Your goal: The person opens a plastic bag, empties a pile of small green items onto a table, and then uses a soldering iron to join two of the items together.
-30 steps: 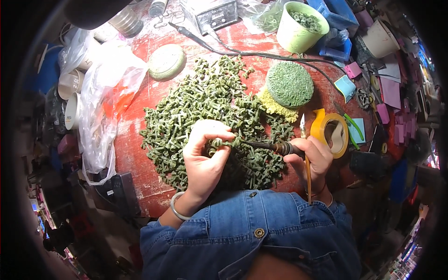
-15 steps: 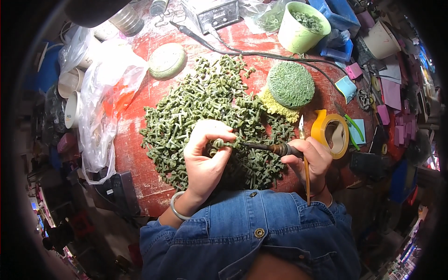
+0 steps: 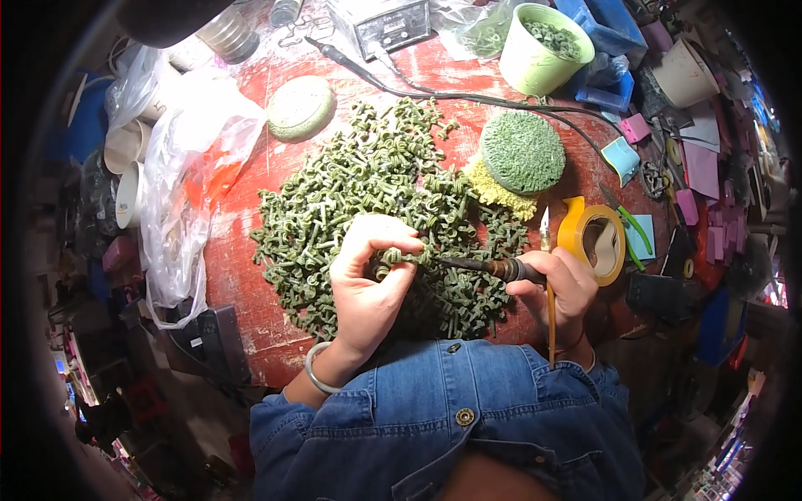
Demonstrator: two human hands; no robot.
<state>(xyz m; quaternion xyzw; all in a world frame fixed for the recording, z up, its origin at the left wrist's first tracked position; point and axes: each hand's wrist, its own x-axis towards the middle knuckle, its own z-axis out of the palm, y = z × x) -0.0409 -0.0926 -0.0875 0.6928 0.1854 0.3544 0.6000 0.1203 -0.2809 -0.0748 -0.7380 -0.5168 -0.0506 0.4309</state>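
Note:
My left hand (image 3: 365,280) is closed, thumb and index finger pinching a small green coiled piece (image 3: 418,255) above a heap of similar green pieces (image 3: 359,188). In my right hand (image 3: 566,288) is a dark pen-shaped tool resembling a soldering iron (image 3: 504,268), its thin tip pointing left at or close to the pinched piece. Whether tip and piece touch I cannot tell. A slim craft knife (image 3: 551,321) with a wooden handle and pale blade also sits in the right hand, roughly upright, blade pointing away from me.
Right of the heap stand a round green textured block (image 3: 523,152) on a yellow base and a yellow tape roll (image 3: 603,246). Black cables (image 3: 468,97) cross the far side below a small metal box (image 3: 383,33). A green bucket (image 3: 535,71) stands far right; plastic bags (image 3: 180,184) lie left.
My right hand has shifted slightly to the right, and the tool and the knife with it. My left hand holds its place with the green piece.

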